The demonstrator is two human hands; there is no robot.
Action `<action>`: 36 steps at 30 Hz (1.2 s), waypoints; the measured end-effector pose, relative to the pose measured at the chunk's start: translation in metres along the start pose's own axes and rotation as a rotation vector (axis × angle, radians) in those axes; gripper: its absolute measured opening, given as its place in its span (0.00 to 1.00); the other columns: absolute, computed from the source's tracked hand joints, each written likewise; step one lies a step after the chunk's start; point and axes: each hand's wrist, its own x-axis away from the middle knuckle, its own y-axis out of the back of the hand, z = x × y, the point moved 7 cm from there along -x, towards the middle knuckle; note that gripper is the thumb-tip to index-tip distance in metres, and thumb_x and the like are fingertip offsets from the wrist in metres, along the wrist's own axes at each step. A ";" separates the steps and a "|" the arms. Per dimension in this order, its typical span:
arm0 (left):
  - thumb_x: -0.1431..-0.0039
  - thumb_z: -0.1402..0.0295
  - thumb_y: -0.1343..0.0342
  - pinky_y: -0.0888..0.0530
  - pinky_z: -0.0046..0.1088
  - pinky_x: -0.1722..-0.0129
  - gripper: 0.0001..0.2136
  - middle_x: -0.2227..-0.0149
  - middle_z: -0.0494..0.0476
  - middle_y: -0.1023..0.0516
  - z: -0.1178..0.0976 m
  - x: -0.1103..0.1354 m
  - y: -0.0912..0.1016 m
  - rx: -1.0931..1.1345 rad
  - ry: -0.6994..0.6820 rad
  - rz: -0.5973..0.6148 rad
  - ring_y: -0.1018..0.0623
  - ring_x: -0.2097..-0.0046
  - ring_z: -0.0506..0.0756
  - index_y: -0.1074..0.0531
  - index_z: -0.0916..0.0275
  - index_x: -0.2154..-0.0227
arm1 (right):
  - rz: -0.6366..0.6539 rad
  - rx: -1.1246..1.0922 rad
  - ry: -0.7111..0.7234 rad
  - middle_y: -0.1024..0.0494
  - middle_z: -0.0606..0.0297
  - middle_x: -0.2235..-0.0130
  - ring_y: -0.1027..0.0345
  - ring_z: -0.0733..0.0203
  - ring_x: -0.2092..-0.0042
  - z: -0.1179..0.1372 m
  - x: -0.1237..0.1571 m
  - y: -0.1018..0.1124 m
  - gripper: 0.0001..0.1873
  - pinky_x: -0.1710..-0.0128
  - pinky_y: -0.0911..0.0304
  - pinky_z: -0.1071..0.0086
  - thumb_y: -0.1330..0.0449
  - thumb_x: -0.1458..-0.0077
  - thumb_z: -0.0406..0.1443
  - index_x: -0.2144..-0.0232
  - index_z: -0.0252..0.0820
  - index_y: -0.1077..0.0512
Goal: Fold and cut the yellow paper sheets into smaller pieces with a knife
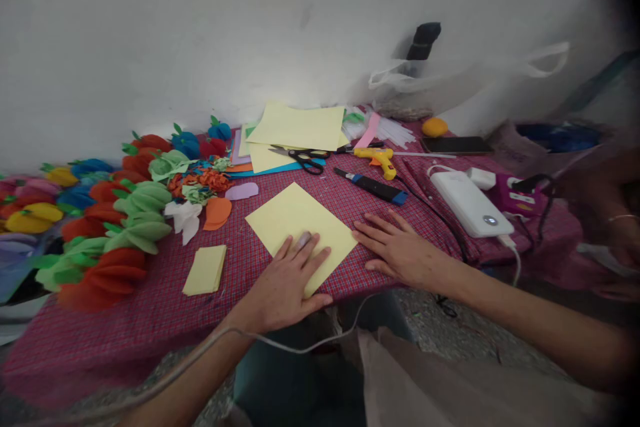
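Observation:
A pale yellow sheet of paper lies flat with one corner toward me. My left hand rests on its near part with the fingers spread, and a ring shows on one finger. At the sheet's right corner, my right hand lies flat on the cloth, fingers apart, with a fingertip touching or almost touching the paper. Left of the sheet sits a small stack of cut yellow paper pieces. Beyond it are a utility knife, a yellow glue gun and black scissors.
Several colourful paper pumpkins fill the table's left side, near crumpled paper scraps. More yellow sheets are stacked against the wall. A white power bank, a purple socket block and a phone stand right. A cable crosses my left forearm.

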 end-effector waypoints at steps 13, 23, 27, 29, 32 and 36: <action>0.42 0.72 0.55 0.50 0.45 0.41 0.23 0.40 0.60 0.43 0.018 0.039 0.000 0.076 -0.018 -0.046 0.46 0.39 0.56 0.46 0.61 0.43 | -0.018 0.028 0.014 0.40 0.58 0.42 0.52 0.49 0.41 0.002 -0.001 -0.001 0.26 0.45 0.57 0.46 0.54 0.42 0.46 0.44 0.41 0.43; 0.46 0.74 0.52 0.43 0.44 0.44 0.19 0.45 0.62 0.36 0.012 0.048 0.008 0.034 0.000 -0.272 0.40 0.42 0.58 0.37 0.63 0.49 | -0.225 -0.193 0.178 0.31 0.58 0.48 0.44 0.57 0.44 0.037 -0.009 0.025 0.15 0.44 0.49 0.56 0.49 0.43 0.36 0.54 0.40 0.33; 0.47 0.76 0.51 0.40 0.41 0.47 0.15 0.54 0.59 0.27 -0.001 0.065 0.003 -0.019 0.019 -0.390 0.32 0.49 0.57 0.31 0.62 0.56 | -0.219 -0.307 0.324 0.30 0.59 0.50 0.43 0.59 0.45 0.068 -0.026 0.028 0.13 0.45 0.46 0.62 0.49 0.43 0.36 0.58 0.37 0.31; 0.48 0.77 0.51 0.40 0.41 0.47 0.15 0.55 0.58 0.26 -0.009 0.072 -0.002 -0.045 0.003 -0.408 0.31 0.50 0.56 0.31 0.62 0.56 | -0.204 -0.351 0.377 0.29 0.59 0.51 0.42 0.59 0.46 0.079 -0.035 0.026 0.12 0.46 0.45 0.63 0.49 0.43 0.36 0.59 0.37 0.30; 0.48 0.77 0.52 0.41 0.41 0.47 0.16 0.54 0.58 0.26 -0.014 0.078 -0.007 -0.073 -0.008 -0.424 0.31 0.50 0.56 0.31 0.63 0.55 | -0.196 -0.394 0.435 0.27 0.59 0.54 0.38 0.61 0.49 0.089 -0.044 0.023 0.11 0.48 0.41 0.66 0.50 0.42 0.35 0.62 0.36 0.29; 0.48 0.76 0.52 0.40 0.41 0.47 0.17 0.54 0.58 0.26 -0.012 0.080 -0.010 -0.068 -0.011 -0.418 0.31 0.49 0.56 0.31 0.62 0.54 | -0.174 -0.417 0.480 0.25 0.59 0.58 0.36 0.63 0.51 0.097 -0.050 0.018 0.11 0.50 0.40 0.67 0.50 0.42 0.33 0.65 0.35 0.28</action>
